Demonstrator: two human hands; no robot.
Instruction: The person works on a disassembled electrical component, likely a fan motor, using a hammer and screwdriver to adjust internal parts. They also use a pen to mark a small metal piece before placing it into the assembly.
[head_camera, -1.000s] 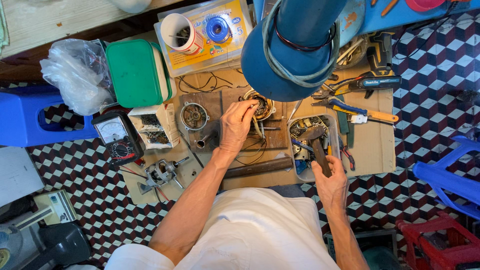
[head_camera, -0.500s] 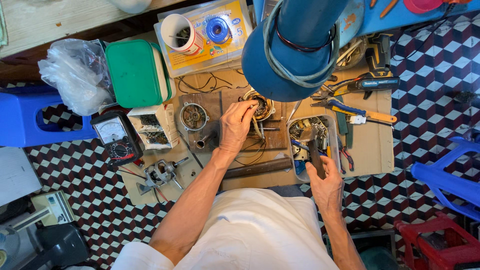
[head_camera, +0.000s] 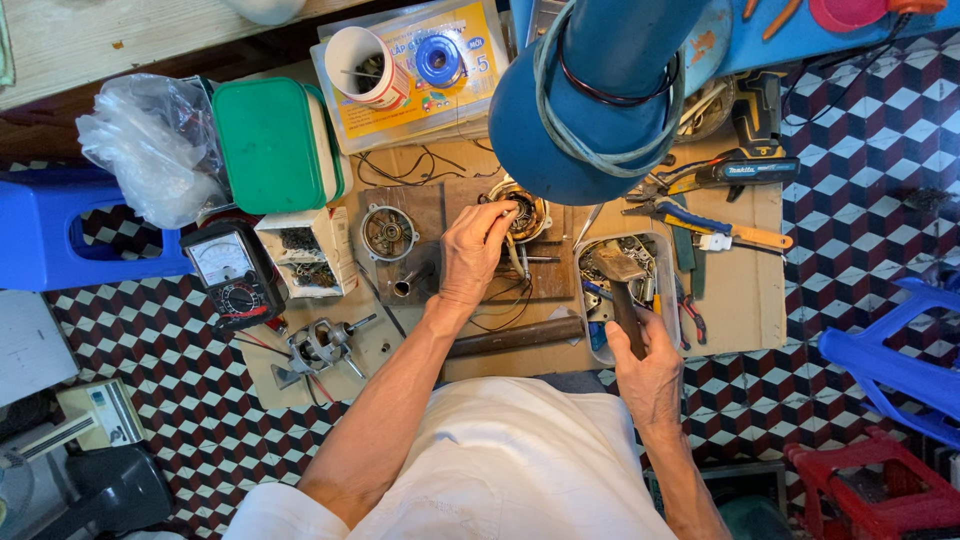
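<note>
A small motor is being worked on at a cardboard-covered bench (head_camera: 745, 320). The left hand (head_camera: 475, 250) is laid over the copper-wound stator (head_camera: 525, 212), its fingers curled and pinching at the windings near the rim; the stator rests on a dark wooden board (head_camera: 425, 215), just beside a round metal end cover (head_camera: 387, 232). The right hand (head_camera: 650, 375) is clenched around the dark handle of a hammer (head_camera: 622, 275), whose grey steel head lies over a clear plastic tray (head_camera: 668, 300) of mixed metal parts. The step in hand appears to be steadying the stator while the hammer is lifted out of the tray; the next move would call for a firm hold and a careful, light approach, since thin wires trail from the windings. An analogue multimeter (head_camera: 232, 278) with a glossy dial, a green plastic box (head_camera: 270, 145) and a crinkled plastic bag (head_camera: 150, 145) are set well apart to the left.
</note>
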